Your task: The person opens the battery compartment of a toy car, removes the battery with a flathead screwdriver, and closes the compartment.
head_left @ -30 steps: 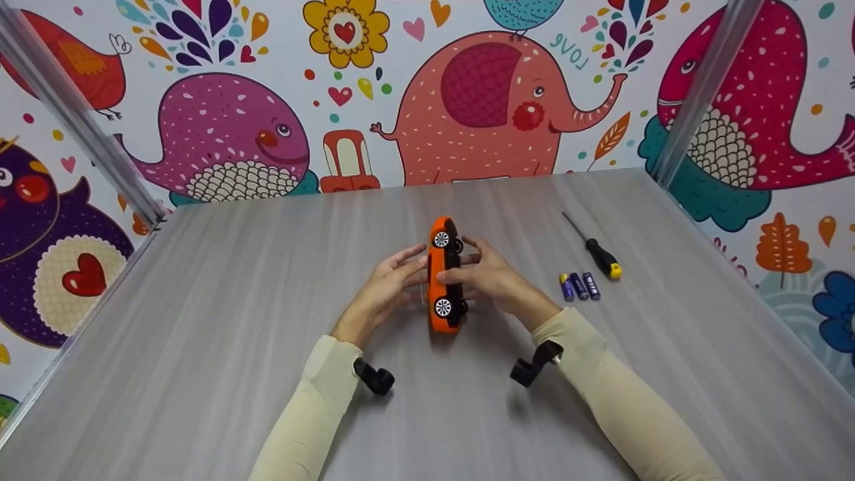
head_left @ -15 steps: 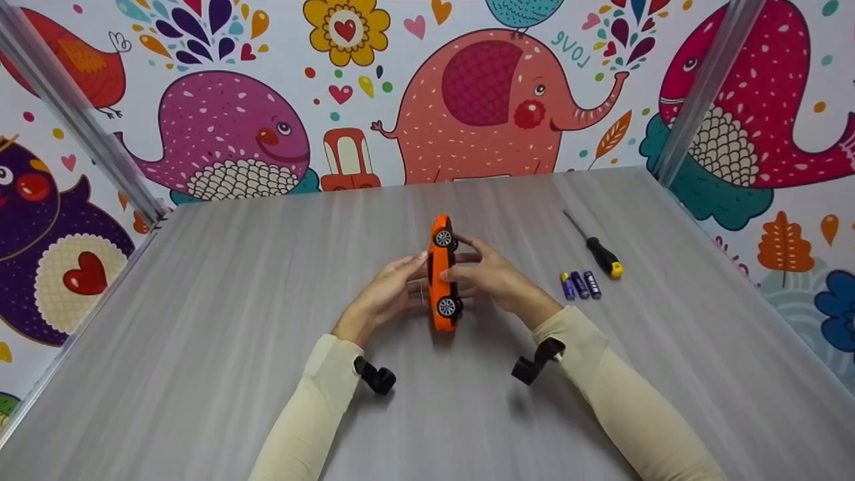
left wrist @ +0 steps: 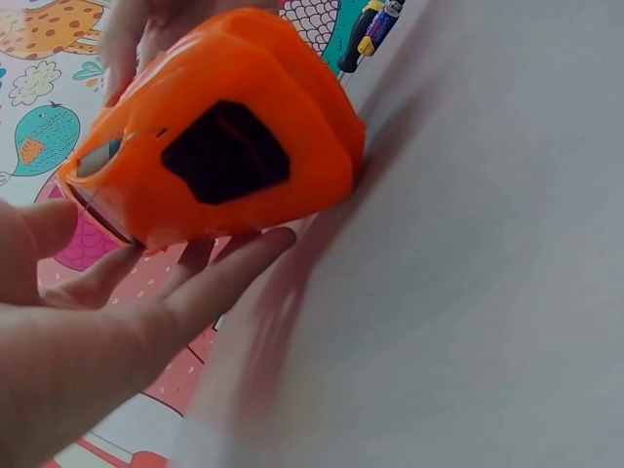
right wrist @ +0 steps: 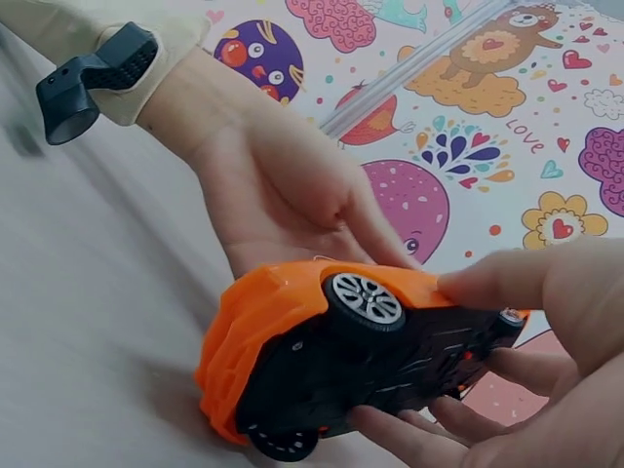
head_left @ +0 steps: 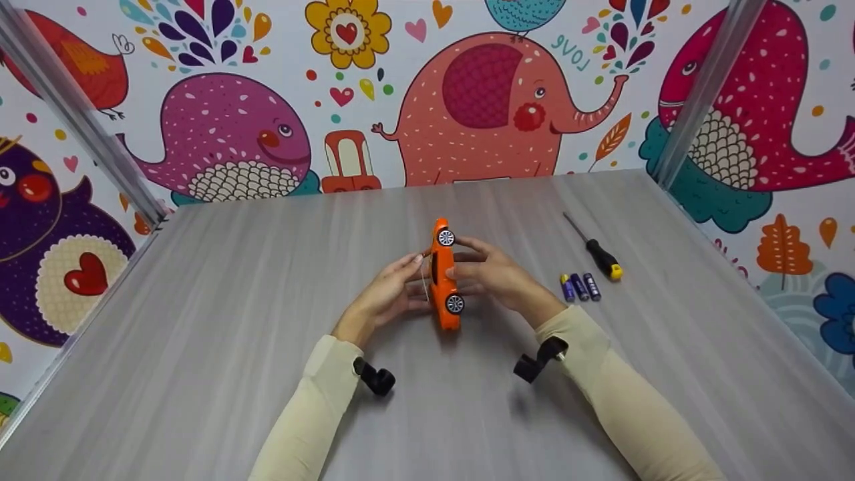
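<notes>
An orange toy car (head_left: 444, 284) with silver-spoked wheels is held on its side, one end toward the person. My right hand (head_left: 501, 277) grips it, thumb on the orange side and fingers against the black underside (right wrist: 429, 361). At the car's roof side is my left hand (head_left: 387, 290), its fingers fairly straight along the body in the left wrist view, where a dark window (left wrist: 229, 151) faces the camera. A thin pale line shows between the left hand and the car in the head view.
Three small batteries (head_left: 580, 287) lie side by side to the right of the hands. Beyond them rests a screwdriver (head_left: 603, 259) with a black and yellow handle. The grey table (head_left: 267, 267) ends at a patterned wall (head_left: 361, 100). Each wrist carries a black camera mount.
The car has rolled in the hands: its black underside has turned away to the right and more of the orange side and dark windows shows. Both hands stay nearly in place.
</notes>
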The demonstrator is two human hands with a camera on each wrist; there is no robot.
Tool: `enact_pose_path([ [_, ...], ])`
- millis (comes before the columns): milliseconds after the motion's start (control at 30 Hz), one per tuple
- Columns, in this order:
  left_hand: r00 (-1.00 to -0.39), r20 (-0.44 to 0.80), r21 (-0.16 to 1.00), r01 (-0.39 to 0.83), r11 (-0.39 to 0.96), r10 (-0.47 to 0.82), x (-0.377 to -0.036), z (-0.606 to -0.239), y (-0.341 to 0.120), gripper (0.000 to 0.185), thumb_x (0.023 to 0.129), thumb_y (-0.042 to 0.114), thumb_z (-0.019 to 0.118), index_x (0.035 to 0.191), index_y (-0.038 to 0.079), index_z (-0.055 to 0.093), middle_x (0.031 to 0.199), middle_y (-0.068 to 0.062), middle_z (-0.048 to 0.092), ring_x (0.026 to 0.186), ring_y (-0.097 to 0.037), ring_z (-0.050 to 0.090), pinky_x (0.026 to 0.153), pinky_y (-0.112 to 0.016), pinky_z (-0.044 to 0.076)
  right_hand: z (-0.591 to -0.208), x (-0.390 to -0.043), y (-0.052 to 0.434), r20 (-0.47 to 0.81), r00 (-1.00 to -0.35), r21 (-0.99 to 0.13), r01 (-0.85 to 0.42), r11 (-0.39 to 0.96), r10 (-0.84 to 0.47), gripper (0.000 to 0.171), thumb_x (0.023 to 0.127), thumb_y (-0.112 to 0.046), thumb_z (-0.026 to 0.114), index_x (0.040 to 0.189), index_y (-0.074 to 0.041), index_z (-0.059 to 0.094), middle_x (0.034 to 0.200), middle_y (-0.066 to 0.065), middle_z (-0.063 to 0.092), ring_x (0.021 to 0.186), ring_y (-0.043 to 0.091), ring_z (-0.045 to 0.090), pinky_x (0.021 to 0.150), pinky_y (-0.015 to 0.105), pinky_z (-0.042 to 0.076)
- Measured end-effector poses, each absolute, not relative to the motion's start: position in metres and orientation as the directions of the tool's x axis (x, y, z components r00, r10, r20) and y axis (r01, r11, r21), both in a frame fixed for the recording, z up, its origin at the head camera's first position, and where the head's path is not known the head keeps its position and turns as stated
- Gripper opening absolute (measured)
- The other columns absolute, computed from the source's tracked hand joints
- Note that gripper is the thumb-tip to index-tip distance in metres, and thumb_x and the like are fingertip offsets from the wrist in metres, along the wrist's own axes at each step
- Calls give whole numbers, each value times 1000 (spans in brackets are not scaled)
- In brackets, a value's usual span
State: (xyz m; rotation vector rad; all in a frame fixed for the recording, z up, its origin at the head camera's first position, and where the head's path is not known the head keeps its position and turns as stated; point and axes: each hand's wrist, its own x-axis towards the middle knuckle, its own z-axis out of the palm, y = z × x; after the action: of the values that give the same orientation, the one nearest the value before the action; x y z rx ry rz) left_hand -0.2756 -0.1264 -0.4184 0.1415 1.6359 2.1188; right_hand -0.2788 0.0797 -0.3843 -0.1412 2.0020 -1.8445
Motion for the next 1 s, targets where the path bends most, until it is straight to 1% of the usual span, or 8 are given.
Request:
enact_pose_path([
  [133, -891, -188, 938, -288, -194, 413, -275, -419, -128, 48, 110, 25, 32, 157, 16, 30, 130, -15, 56, 99, -23, 67, 89, -46, 56, -382, -280, 81, -221, -915, -974, 187, 131, -337, 74, 91, -5, 69, 156, -17, 36, 151, 18, 45, 124, 32, 61, 101, 46, 54],
  [300, -898, -195, 945, -279, -168, 395, -274, -419, -129, 49, 108, 15, 38, 157, 16, 31, 126, -14, 63, 97, -22, 68, 88, -45, 57, -379, -280, 82, -212, -923, -972, 166, 167, -322, 72, 92, -5, 70, 155, -17, 37, 147, 19, 50, 121, 32, 62, 100, 46, 55],
  [367, -899, -208, 948, -282, -149, 385, -274, -420, -129, 53, 106, 12, 44, 157, 13, 30, 126, -16, 64, 97, -21, 68, 88, -45, 57, -378, -280, 83, -215, -925, -970, 164, 182, -313, 72, 92, -5, 70, 155, -18, 38, 146, 19, 52, 120, 31, 63, 99, 46, 55],
  [467, -902, -232, 948, -294, -124, 365, -276, -421, -128, 56, 103, 10, 50, 156, 8, 31, 129, -18, 63, 96, -19, 67, 88, -43, 58, -378, -280, 83, -223, -926, -966, 169, 196, -304, 71, 92, -4, 70, 154, -21, 39, 144, 17, 53, 118, 30, 64, 98, 46, 55],
  [667, -911, -265, 944, -312, -106, 314, -278, -423, -127, 54, 102, 10, 56, 151, -1, 37, 139, -19, 58, 96, -17, 66, 89, -40, 57, -381, -283, 88, -220, -920, -970, 170, 175, -324, 70, 92, -2, 67, 154, -19, 39, 146, 18, 52, 120, 31, 63, 100, 48, 54],
  [767, -913, -275, 937, -325, -127, 301, -277, -422, -124, 56, 100, 11, 59, 151, 1, 38, 140, -18, 56, 98, -18, 66, 90, -41, 56, -382, -285, 92, -224, -916, -971, 182, 155, -332, 69, 93, -2, 66, 154, -19, 39, 146, 18, 51, 123, 32, 61, 98, 46, 56],
  [867, -911, -285, 927, -341, -155, 299, -276, -420, -123, 57, 99, 11, 61, 151, 7, 38, 136, -16, 58, 98, -20, 66, 90, -41, 56, -383, -287, 95, -226, -913, -972, 191, 134, -339, 68, 93, -1, 65, 154, -18, 39, 147, 18, 50, 123, 32, 61, 95, 44, 57],
  [1000, -908, -291, 922, -350, -167, 301, -275, -418, -124, 57, 98, 11, 63, 150, 10, 38, 119, -11, 67, 93, -19, 69, 86, -39, 57, -384, -287, 95, -223, -910, -974, 198, 108, -349, 69, 93, 2, 63, 155, -17, 38, 146, 19, 50, 119, 30, 63, 93, 44, 58],
])
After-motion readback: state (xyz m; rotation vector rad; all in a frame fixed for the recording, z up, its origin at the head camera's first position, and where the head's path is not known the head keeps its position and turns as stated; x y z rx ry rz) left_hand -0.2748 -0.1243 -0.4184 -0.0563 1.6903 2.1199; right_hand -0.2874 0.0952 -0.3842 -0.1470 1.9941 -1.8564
